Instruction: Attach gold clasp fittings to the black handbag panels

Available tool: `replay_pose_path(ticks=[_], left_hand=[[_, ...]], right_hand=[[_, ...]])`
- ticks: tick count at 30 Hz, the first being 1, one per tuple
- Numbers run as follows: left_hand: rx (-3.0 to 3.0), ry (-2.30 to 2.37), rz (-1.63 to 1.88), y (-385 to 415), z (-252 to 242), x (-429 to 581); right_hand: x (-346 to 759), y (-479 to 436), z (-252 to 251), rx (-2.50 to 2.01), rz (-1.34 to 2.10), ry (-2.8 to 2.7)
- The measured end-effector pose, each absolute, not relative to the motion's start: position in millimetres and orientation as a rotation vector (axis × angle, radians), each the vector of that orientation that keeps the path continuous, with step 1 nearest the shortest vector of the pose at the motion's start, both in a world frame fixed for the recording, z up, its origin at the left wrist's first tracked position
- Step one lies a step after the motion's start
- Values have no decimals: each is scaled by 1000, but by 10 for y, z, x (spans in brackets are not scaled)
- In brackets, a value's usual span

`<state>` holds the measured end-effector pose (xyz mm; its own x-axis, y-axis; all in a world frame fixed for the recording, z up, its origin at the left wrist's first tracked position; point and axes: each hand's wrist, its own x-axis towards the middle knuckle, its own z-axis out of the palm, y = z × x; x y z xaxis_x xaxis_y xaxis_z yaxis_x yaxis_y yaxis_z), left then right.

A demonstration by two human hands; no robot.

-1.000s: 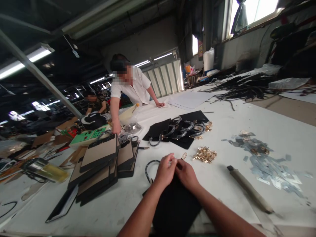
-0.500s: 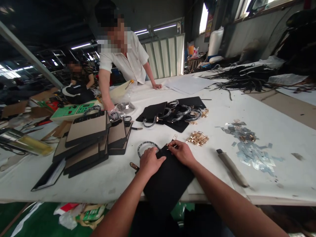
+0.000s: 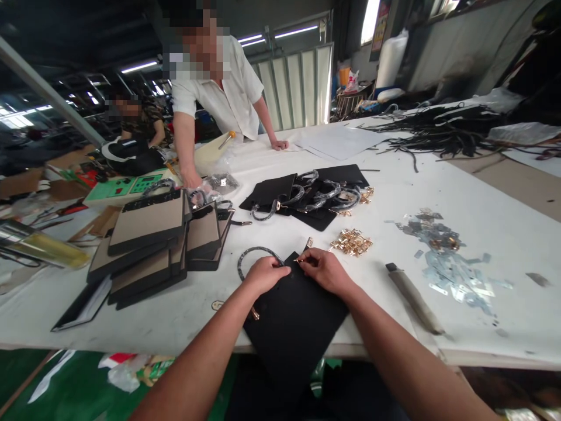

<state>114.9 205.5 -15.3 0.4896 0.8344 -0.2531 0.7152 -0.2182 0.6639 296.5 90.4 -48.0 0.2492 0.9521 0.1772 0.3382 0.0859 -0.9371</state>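
A black panel lies over the table's front edge, one corner pointing away from me. My left hand is closed on its left upper edge, beside a plastic-wrapped curved handle. With fingertips pinched, my right hand holds a small gold metal piece at the panel's far corner. A strap with a gold end sticks out just behind that hand. Near my left wrist, another gold-coloured end shows. Beyond my right hand is a pile of gold fittings.
Black panels with wrapped handles lie ahead. Stacked brown-and-black panels stand left, near a bottle. To the right are a grey bar, metal plates and black strips. A person leans on the table opposite.
My left hand has shifted slightly left and its thumb now lies closer to the fingers. The handle has moved a little left. My right hand stays at the panel's corner.
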Motion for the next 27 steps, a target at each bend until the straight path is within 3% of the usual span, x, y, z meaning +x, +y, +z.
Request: replay_pose_path(ticks=[27], left_hand=[[1753,1173,316,2102,-40,1268]], right_hand=[[2722,938,-593,-1628,324,-1404]])
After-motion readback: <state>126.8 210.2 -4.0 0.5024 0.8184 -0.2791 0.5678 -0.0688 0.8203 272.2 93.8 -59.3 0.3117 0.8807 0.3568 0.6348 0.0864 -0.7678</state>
